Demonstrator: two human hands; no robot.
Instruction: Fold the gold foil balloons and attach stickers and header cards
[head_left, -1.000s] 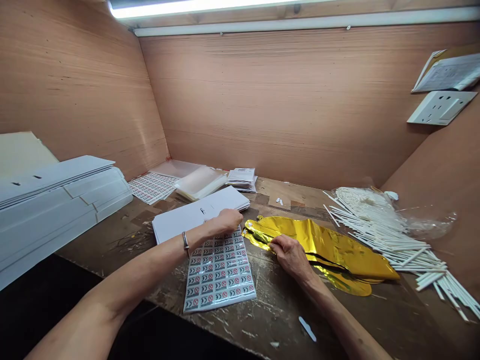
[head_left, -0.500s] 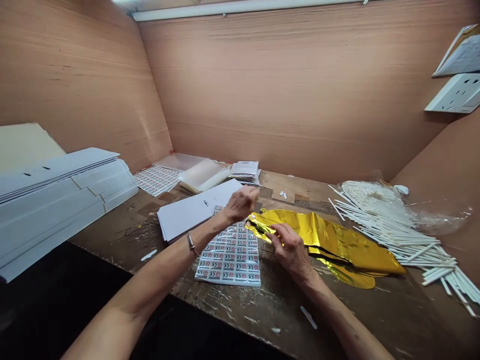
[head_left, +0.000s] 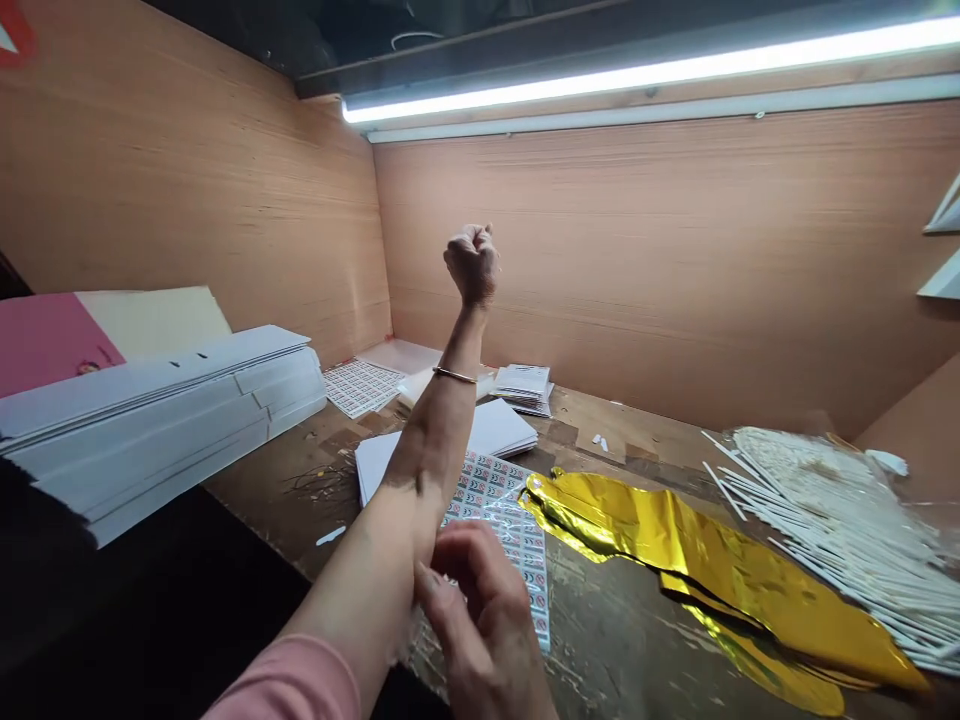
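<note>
The left hand [head_left: 472, 265] is raised in front of the far wall [head_left: 637, 250], curled into a closed fist; whether anything is inside it cannot be told. A bracelet [head_left: 454, 376] circles that wrist, and a pink sleeve [head_left: 307, 680] covers the arm near its elbow. The right hand [head_left: 499, 630], at the near middle, has its grip loosely open, thumb and fingers curled apart, with the tips at the left forearm [head_left: 390, 540], seemingly touching it. Beneath the arms, a printed label sheet [head_left: 536, 590] lies on the worktop [head_left: 622, 630], white cards [head_left: 506, 425] just beyond it. The gold foil [head_left: 705, 540] lies to the right of the right hand, apart from it, its left end at the sheet's right edge. Farther right are white sticks [head_left: 847, 560]; at the left lies a stack of folded white card [head_left: 195, 400].
</note>
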